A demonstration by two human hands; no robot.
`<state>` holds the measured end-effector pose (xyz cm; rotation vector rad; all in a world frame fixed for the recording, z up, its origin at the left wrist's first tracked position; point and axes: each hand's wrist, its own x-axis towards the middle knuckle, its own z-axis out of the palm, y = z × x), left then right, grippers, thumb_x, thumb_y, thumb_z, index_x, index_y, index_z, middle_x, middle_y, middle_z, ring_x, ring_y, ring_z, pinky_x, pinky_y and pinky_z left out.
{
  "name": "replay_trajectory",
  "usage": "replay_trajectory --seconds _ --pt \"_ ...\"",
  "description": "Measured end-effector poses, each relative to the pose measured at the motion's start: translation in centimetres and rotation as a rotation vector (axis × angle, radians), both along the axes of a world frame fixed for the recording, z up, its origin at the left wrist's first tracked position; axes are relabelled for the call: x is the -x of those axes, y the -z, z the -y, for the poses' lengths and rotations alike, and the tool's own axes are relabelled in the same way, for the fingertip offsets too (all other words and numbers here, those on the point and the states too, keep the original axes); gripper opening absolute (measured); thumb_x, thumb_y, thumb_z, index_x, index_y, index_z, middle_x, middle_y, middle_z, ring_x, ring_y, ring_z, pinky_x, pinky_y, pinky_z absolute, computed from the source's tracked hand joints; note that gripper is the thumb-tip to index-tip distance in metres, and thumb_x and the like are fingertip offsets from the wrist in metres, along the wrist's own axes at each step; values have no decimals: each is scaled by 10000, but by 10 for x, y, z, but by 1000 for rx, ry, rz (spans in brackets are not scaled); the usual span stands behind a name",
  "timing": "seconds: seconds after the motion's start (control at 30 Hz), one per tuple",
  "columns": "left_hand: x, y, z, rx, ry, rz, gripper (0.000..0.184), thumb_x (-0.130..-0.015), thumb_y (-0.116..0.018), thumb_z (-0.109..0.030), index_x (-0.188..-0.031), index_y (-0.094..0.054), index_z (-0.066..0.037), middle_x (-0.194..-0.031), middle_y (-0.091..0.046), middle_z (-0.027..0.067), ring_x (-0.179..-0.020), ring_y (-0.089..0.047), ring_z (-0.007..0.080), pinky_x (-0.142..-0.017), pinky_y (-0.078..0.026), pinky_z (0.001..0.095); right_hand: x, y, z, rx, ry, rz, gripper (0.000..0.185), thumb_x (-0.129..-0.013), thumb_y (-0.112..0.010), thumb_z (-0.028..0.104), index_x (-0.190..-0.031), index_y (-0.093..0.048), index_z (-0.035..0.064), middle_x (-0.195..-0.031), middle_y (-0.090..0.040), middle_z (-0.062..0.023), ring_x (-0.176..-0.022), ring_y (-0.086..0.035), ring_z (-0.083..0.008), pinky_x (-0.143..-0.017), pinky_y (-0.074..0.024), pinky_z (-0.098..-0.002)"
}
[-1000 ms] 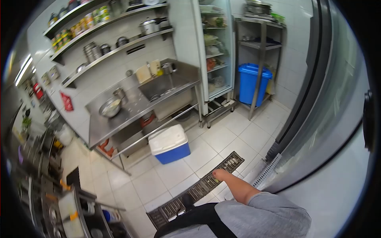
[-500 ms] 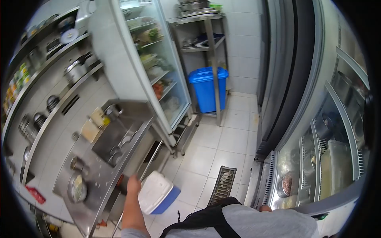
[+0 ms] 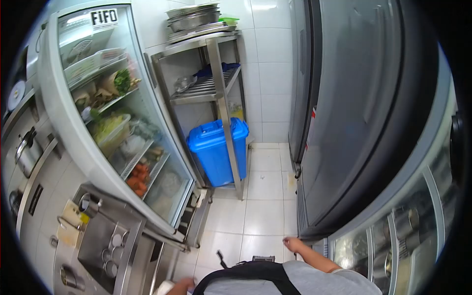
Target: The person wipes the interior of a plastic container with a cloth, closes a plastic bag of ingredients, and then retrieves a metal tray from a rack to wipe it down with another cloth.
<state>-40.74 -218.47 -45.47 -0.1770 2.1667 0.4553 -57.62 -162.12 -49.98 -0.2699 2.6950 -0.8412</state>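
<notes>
My right hand hangs above the white floor tiles, left of the glass-door fridge on my right. Its fingers are loosely curled and nothing shows in them. At the bottom edge, my left hand is blurred and partly cut off, so its fingers are not clear. Beside it shows a corner of the white-lidded cooler box. Left of that hand is the steel sink, with several metal cups in the basin.
Ahead left stands an upright glass-door fridge holding vegetables. A steel rack beside it carries stacked pans, with a blue lidded bin below. Tall grey doors line the right side. A floor drain lies just before me.
My view has turned left and moved forward, bringing the vegetable fridge and blue bin closer. My right hand has come out in front of my body. My left hand is lower in view.
</notes>
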Motion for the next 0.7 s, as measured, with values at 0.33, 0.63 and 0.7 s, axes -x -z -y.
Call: replay_trajectory --seconds 0.33,0.63,0.7 --pt "292 -38 16 -220 -244 -538 293 -854 -553 -243 -1099 -617 -96 -1032 -628 197 -942 -617 326 -775 -490 378 215 -34 -14 215 508 11 229 -829 -596 235 -953 -656 51 -895 -666 -128 -845 -637 -236 -760 -497 -340" --pt "676 -623 -80 -253 445 -2166 186 -804 -548 -3 -973 -620 -30 -972 -615 129 -946 -574 267 -835 -435 335 519 -321 -36 131 307 -807 107 -797 -568 56 -888 -607 15 -864 -606 -160 -804 -595 -308 -691 -475 -370" --pt "730 -682 -93 -47 462 -2144 195 -838 -555 -64 -1020 -623 -51 -1038 -593 131 -989 -560 278 -868 -427 334 584 -432 -26 192 89 -1064 122 -798 -571 17 -917 -593 -1 -869 -600 -126 -801 -592 -254 -706 -474 -335"
